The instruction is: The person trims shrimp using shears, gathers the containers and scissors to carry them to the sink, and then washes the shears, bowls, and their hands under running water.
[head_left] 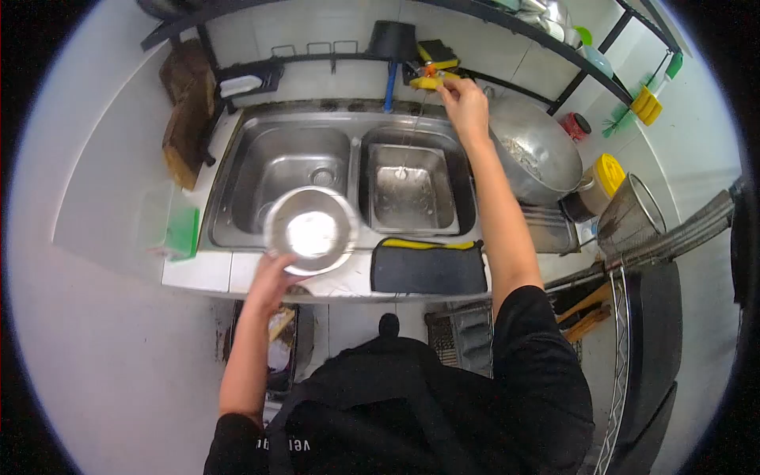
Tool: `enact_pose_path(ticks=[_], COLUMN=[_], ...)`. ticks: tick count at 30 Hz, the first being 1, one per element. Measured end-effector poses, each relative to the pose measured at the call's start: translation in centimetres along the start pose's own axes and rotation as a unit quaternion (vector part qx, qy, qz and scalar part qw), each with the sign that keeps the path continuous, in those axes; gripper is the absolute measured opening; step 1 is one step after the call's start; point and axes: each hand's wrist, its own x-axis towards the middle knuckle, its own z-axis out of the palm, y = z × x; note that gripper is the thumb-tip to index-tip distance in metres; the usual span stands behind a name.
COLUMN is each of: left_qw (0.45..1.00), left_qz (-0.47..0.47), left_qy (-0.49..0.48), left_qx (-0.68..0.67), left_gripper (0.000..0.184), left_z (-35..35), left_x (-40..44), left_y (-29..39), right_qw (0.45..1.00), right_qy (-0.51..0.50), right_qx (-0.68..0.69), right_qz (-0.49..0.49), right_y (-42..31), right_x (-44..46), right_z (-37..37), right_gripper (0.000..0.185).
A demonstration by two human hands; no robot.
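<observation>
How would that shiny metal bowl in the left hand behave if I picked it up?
The metal bowl would probably stay stiff, as its smooth metal wall keeps an even, round shape. It seems fairly light for its size, since the left hand alone holds it near one edge. Its glossy surface could turn slippery if wet.

Wooden boards (188, 127) lean at the left, and a yellow-lidded container (608, 176) stands beside a mesh strainer (629, 220).

Shiny round metal bowl (312, 233) above the sink (355, 170)
</observation>
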Motion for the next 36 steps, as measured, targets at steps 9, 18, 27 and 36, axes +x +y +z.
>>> enact_pose_path(ticks=[9,18,27,36], left_qw=[0.987,0.960,0.954,0.957], left_qz=[-0.134,-0.217,-0.194,-0.035], left_qy=[-0.047,-0.026,0.045,0.027], left_qx=[0.073,0.175,0.223,-0.286], left_gripper=[0.043,0.048,0.064,0.056], left_z=[16.9,17.5,21.2,28.5], left_x=[24.7,33.3,41.5,48.0], left_y=[-14.4,-21.7,-13.7,-8.1], right_qw=[0.978,0.999,0.369,0.829], right_qy=[-0.200,-0.025,-0.068,-0.202], right_qx=[-0.055,0.028,0.704,0.342], right_qz=[-0.022,-0.009,0.603,0.393], right_y=[11.7,15.2,16.3,12.8], right_x=[7.4,7.6,-5.3,-8.9], right_z=[6.4,6.8,19.6,19.4], right_gripper=[0.026,0.030,0.045,0.043])
